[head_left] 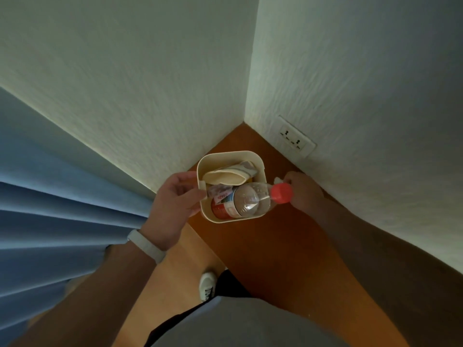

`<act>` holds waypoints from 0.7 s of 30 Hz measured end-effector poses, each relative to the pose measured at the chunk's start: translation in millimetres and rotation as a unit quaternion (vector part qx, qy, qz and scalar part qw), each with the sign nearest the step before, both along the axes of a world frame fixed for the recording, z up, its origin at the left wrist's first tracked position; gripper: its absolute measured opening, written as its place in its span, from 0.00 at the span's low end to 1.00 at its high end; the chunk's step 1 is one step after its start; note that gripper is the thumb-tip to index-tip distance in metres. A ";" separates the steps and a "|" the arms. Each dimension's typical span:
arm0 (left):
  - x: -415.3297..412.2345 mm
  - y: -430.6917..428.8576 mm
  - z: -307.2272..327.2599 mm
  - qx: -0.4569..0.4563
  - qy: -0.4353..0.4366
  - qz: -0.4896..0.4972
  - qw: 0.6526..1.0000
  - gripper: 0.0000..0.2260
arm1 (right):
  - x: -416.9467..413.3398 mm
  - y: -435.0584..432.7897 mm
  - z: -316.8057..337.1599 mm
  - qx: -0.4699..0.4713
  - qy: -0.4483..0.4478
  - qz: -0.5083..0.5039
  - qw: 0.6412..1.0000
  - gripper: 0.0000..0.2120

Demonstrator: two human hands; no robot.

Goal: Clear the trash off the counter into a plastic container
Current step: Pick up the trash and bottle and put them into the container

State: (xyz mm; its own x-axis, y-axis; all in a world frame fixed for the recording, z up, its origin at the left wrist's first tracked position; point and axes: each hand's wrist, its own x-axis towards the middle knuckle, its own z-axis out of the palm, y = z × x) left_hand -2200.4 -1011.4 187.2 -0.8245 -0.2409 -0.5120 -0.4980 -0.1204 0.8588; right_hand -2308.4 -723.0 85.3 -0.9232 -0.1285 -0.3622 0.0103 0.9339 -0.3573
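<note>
A cream plastic container (230, 154) stands on the brown wooden counter (275, 246), in the corner where two walls meet. Inside it lies a clear plastic bottle (248, 199) with a red label; its red cap (281, 193) sticks out over the right rim. A flattened beige paper piece (225, 177) and a printed wrapper (220, 191) are also in the container. My left hand (175, 204) grips the container's left wall, thumb on the rim. My right hand (304, 191) rests on the counter just right of the cap, fingers closed on a small white scrap (278, 180).
A double wall socket (295, 141) sits low on the right wall, just above the counter. A blue curtain (50, 221) hangs at the left. Below the counter's edge I see the lighter floor (170, 271) and my white shoe (207, 284).
</note>
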 end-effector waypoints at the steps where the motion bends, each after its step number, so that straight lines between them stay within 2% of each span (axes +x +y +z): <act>1: 0.7 -0.4 1.2 0.000 0.000 -0.003 1.000 0.13 | 1.5 -1.4 9.1 -0.022 0.007 -0.016 1.000 0.05; 7: 4.9 -1.1 14.3 -0.006 0.008 -0.009 1.000 0.13 | 5.6 -10.1 91.4 -0.132 0.105 -0.121 0.978 0.04; 10: 5.2 -2.7 16.0 -0.003 0.015 -0.004 1.000 0.12 | 14.6 -19.5 144.8 -0.187 0.149 -0.139 0.961 0.03; 16: 6.7 -9.2 19.9 -0.001 0.032 0.000 0.999 0.15 | 54.2 -54.6 223.9 -0.203 0.209 -0.063 0.954 0.01; 21: 15.9 -13.1 24.2 -0.017 0.038 -0.009 0.999 0.17 | 95.4 -94.9 241.3 -0.122 0.210 0.064 0.968 0.07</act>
